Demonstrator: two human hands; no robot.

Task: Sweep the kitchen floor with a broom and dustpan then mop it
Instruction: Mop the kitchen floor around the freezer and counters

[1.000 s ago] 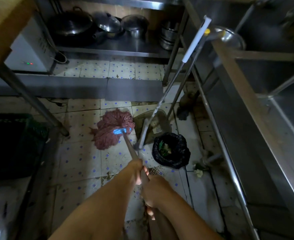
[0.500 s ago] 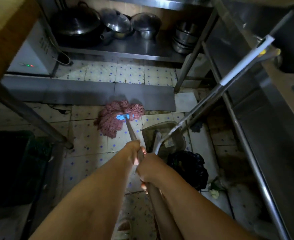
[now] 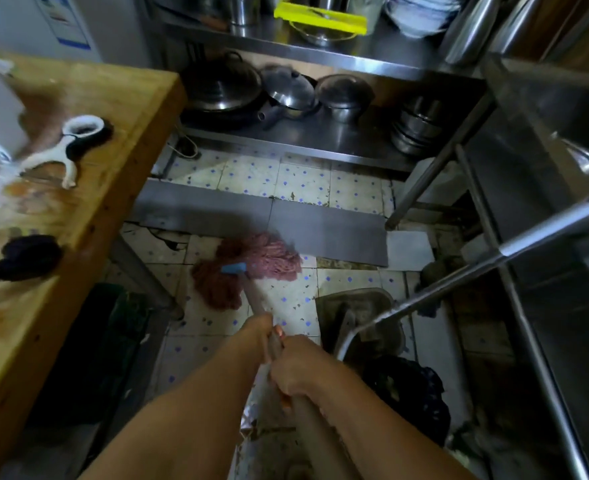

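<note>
A thick yellow wooden bench (image 3: 88, 188) fills the left side, carrying a white-handled round brush (image 3: 69, 143) and a dark bristled brush (image 3: 26, 256). Just right of it, the reddish-pink string mop head (image 3: 251, 268) with its blue clamp (image 3: 233, 268) lies spread on the pale blue-dotted tile floor (image 3: 303, 183), touching the edge of a grey metal strip (image 3: 324, 228). The brown mop handle (image 3: 261, 306) runs back to the person: the left hand (image 3: 260, 332) is wrapped round it further down the shaft, the right hand (image 3: 294, 363) clenched on it just behind (both blurred). To the right, a grey dustpan (image 3: 358, 320) rests on the tiles with a silver metal pole (image 3: 493, 258) rising from it, beside a black rubbish bag (image 3: 410, 393).
</note>
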